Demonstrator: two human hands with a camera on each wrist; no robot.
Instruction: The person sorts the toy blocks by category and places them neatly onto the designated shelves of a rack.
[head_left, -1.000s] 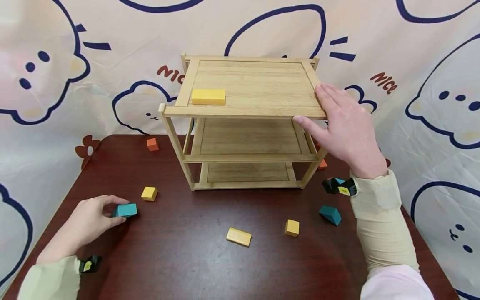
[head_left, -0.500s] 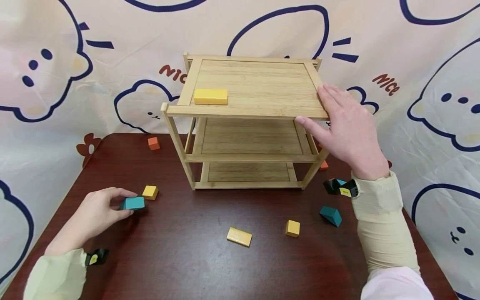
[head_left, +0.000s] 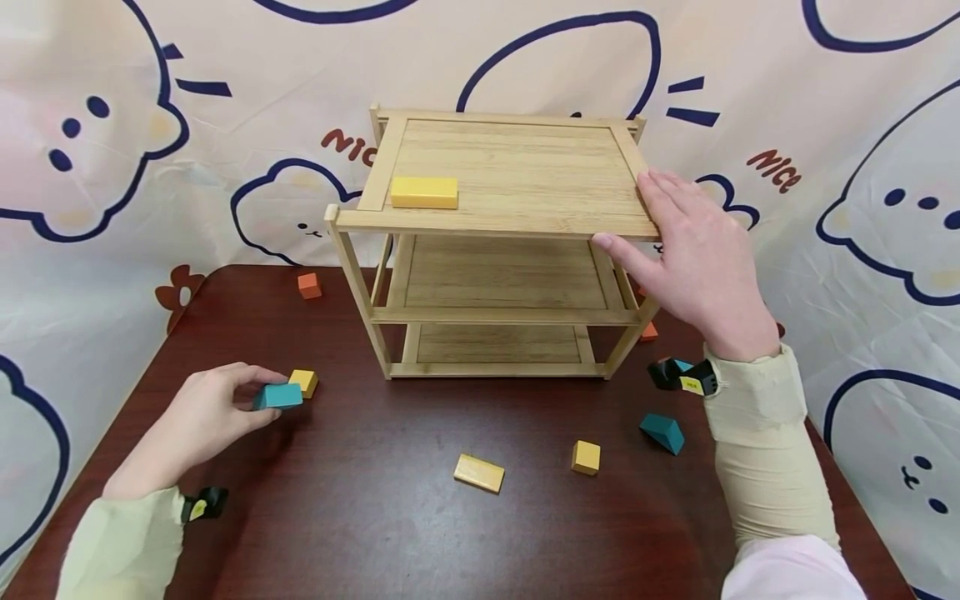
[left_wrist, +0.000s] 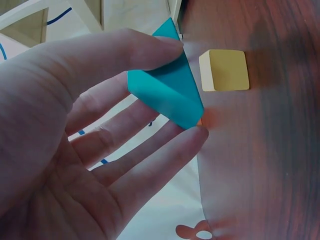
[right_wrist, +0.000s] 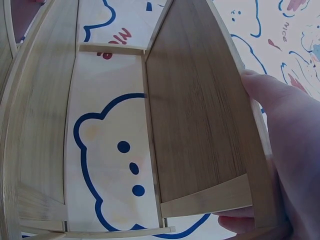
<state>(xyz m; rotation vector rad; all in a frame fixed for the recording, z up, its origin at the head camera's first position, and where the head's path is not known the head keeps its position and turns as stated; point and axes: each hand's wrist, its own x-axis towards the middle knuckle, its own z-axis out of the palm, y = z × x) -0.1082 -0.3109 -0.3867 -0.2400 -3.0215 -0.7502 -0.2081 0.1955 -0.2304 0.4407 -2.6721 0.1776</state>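
Observation:
My left hand point(head_left: 210, 412) pinches a teal triangular block point(head_left: 279, 396) between thumb and fingers over the left part of the table. Its sloped faces show in the left wrist view, near a yellow cube point(left_wrist: 229, 70). My right hand point(head_left: 697, 258) holds the front right corner of a three-tier wooden shelf point(head_left: 525, 175), thumb at the front edge and fingers along the right side. In the right wrist view, the thumb point(right_wrist: 262, 85) lies against the board's edge. A yellow rectangular block point(head_left: 424, 193) lies at the top board's front left.
On the dark table point(head_left: 360, 517) lie a flat yellow block point(head_left: 479, 473), another yellow cube point(head_left: 586, 457) and a teal wedge point(head_left: 663, 433). An orange block point(head_left: 309, 286) sits back left. More blocks lie partly hidden behind the right arm. A printed cloth point(head_left: 285, 67) hangs behind.
My left hand has moved right and slightly away from me with the teal block, up beside the yellow cube. My right hand stays at the shelf's corner.

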